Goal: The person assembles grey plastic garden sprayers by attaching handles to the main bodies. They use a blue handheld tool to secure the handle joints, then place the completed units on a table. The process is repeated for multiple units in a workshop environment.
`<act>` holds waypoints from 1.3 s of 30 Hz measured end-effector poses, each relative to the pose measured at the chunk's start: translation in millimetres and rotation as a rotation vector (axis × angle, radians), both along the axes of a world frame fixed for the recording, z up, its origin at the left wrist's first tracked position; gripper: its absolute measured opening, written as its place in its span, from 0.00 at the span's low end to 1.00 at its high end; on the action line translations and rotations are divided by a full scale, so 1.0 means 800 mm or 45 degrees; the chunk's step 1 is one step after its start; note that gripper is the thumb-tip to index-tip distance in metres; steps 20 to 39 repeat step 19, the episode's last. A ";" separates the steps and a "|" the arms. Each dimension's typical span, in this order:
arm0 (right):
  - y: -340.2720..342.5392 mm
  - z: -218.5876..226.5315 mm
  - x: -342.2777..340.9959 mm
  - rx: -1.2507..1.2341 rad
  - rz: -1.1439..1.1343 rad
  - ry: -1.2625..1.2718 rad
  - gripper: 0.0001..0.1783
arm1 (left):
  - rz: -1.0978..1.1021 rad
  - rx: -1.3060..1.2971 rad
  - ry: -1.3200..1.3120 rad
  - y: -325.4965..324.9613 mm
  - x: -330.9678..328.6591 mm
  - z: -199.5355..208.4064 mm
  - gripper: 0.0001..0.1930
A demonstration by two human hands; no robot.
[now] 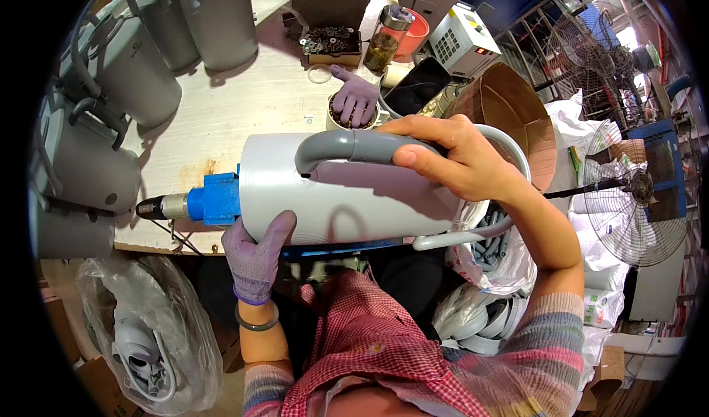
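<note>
A light grey watering can [354,203] lies on its side across the near edge of the table. My bare right hand [465,155] grips the right end of its dark grey handle [347,146], thumb on the near side. My left hand [258,254], in a purple knit glove, holds the can's lower left edge; its thumb presses on the wall and its fingers are mostly hidden. A blue fixture [221,198] meets the can's left end, joined to a metal cylinder with a black tip [151,208]. The thin grey spout [458,237] curves round the right end.
Several grey watering cans [125,70] stand at left. Behind the can are a purple glove [356,98] on a cup, a screw box [330,46], a jar [388,39] and a phone [417,84]. Plastic bags [151,343] of grey parts flank me. A fan [628,188] stands right.
</note>
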State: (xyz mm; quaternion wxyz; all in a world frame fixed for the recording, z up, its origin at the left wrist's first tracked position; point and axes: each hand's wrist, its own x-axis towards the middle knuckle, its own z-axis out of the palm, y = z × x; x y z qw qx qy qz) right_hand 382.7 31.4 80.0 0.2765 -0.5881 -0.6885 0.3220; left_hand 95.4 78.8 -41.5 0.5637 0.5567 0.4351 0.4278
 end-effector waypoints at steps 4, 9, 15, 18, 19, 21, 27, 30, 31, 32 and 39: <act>-0.002 -0.003 -0.006 0.050 -0.011 -0.009 0.22 | -0.037 -0.059 -0.057 -0.004 0.001 0.004 0.15; -0.004 -0.005 -0.004 0.100 0.031 -0.015 0.20 | 0.008 0.006 -0.069 -0.023 0.001 -0.003 0.17; -0.001 0.038 -0.046 0.142 0.121 -0.414 0.24 | -0.011 0.138 0.011 -0.026 -0.003 0.005 0.21; 0.002 0.053 -0.045 0.048 -0.008 -0.724 0.29 | 0.032 0.292 -0.141 -0.035 -0.016 -0.001 0.29; 0.000 0.049 -0.050 0.056 0.004 -0.698 0.29 | 0.043 0.297 -0.113 -0.040 -0.026 -0.001 0.29; 0.000 0.049 -0.050 0.056 0.004 -0.698 0.29 | 0.043 0.297 -0.113 -0.040 -0.026 -0.001 0.29; 0.000 0.049 -0.050 0.056 0.004 -0.698 0.29 | 0.043 0.297 -0.113 -0.040 -0.026 -0.001 0.29; 0.000 0.049 -0.050 0.056 0.004 -0.698 0.29 | 0.043 0.297 -0.113 -0.040 -0.026 -0.001 0.29; 0.000 0.049 -0.050 0.056 0.004 -0.698 0.29 | 0.043 0.297 -0.113 -0.040 -0.026 -0.001 0.29; 0.000 0.049 -0.050 0.056 0.004 -0.698 0.29 | 0.043 0.297 -0.113 -0.040 -0.026 -0.001 0.29; 0.000 0.049 -0.050 0.056 0.004 -0.698 0.29 | 0.043 0.297 -0.113 -0.040 -0.026 -0.001 0.29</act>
